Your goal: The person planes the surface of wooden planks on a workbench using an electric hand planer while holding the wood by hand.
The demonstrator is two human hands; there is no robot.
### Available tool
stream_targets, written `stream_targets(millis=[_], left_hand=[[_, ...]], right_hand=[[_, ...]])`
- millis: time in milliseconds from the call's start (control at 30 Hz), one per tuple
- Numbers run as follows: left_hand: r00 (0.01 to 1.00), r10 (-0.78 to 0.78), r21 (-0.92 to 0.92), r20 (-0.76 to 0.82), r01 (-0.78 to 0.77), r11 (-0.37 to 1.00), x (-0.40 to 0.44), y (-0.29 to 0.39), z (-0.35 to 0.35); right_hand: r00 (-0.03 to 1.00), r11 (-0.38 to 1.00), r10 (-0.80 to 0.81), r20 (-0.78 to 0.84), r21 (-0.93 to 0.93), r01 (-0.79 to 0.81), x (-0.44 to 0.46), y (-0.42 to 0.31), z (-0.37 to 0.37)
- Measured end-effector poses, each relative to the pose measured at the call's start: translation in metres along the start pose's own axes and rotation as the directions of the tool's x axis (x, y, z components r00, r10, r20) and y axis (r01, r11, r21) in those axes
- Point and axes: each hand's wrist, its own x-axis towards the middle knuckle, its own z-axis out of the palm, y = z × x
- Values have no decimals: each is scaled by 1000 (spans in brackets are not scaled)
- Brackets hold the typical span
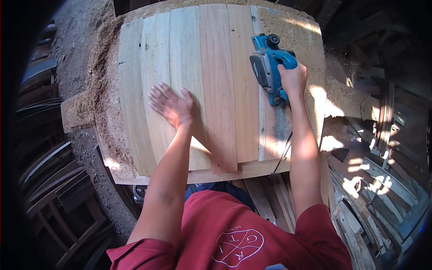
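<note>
Several wooden planks [218, 81] lie side by side on a workbench. My right hand [294, 81] is wrapped round the handle of a blue electric planer [268, 74], which rests on the rightmost plank. Its dark cord [284, 153] runs down beside my forearm. On the planks left of the middle, my left hand [173, 106] lies flat with its fingers spread, holding nothing. One reddish plank juts out past the others at the near edge.
Heaped sawdust [102, 67] covers the bench's left side, with more at the right. Stacked wood pieces [63, 198] stand at the left. Scrap boards [373, 193] lie at the right. The bench's near edge [202, 175] is close to my body.
</note>
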Motion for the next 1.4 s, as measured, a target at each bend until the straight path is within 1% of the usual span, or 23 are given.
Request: stream_targets(millis=[233, 333, 433, 500, 533, 600, 633, 700, 733, 767, 833, 867, 900, 933, 967, 1033, 1067, 1133, 1200, 1300, 1333, 1367, 1400], left_hand=[[999, 0, -45, 51, 2, 999, 0, 1, -7], [998, 10, -32, 54, -8, 999, 1, 1, -8], [999, 18, -1, 31, -18, 1000, 1, -1, -5], [999, 34, 0, 11, -34, 999, 0, -2, -4], [999, 30, -1, 12, -30, 1000, 2, -1, -5], [999, 30, 9, 23, -30, 1000, 0, -1, -5], [999, 27, 9, 23, -27, 1000, -1, -1, -4], [999, 37, 11, -27, -37, 999, 1, -1, -3], [999, 46, 9, -25, -45, 999, 2, -1, -2], [999, 32, 14, -16, -32, 999, 2, -1, -1], [999, 35, 10, -1, -35, 999, -1, -1, -1], [999, 32, -1, -19, -32, 999, -1, -1, 0], [999, 25, -13, -39, -26, 1000, -1, -1, 2], [999, 27, -19, -39, -28, 999, 1, -2, 5], [999, 23, -5, -44, -23, 1000, 2, -3, 8], [998, 29, 9, -48, -29, 1000, 1, -5, 13], [998, 27, 6, -64, -26, 1000, 0, -5, 15], [995, 33, 5, -94, -33, 999, 4, -8, 21], [996, 39, 22, -83, -37, 999, 4, -13, 30], [990, 65, 82, -122, -55, 995, 3, -8, 37], [991, 62, 157, -119, -43, 987, 3, -3, 44], [989, 80, 154, -121, -61, 986, -2, 13, 40], [998, 0, 40, -66, 3, 999, -10, 35, 32]], right_hand=[[1000, 1000, 25, 16, -6, -24, 96, -33, 34], [998, 989, 64, 16, -134, -62, 153, -38, 55], [999, 988, 39, 21, -149, -35, 201, -46, 76], [968, 971, -205, -141, -153, 183, 223, -53, 88], [968, 970, -209, -139, -155, 187, 227, -62, 86], [990, 990, -139, -34, 27, 140, 234, -76, 83], [989, 989, -142, -32, 27, 143, 234, -81, 86], [929, 895, -341, -146, 253, 369, 238, -88, 89], [973, 895, -230, -26, 387, 221, 238, -86, 85], [976, 900, -216, -30, 382, 210, 229, -72, 80], [990, 917, -74, 117, 399, 21, 197, -55, 61], [976, 859, -123, 180, 512, 13, 205, -3, 66], [989, 900, -74, 129, 435, 10, 138, -24, 32], [994, 887, -18, 111, 460, -35, 98, -19, 12], [991, 941, 46, 124, 327, -84, 61, -14, -12], [981, 915, 116, 158, 368, -167, -16, 10, -47], [976, 925, 113, 184, 340, -171, -52, 38, -63], [994, 954, 49, 99, 292, -76, -132, 79, -85], [998, 977, 32, 48, 211, -41, -212, 113, -108], [988, 981, 149, 49, 122, -154, -313, 140, -133], [974, 970, 213, 78, 102, -220, -337, 142, -140], [957, 950, 272, 104, 133, -284, -358, 148, -144], [965, 959, 248, 81, 122, -257, -373, 154, -143]])
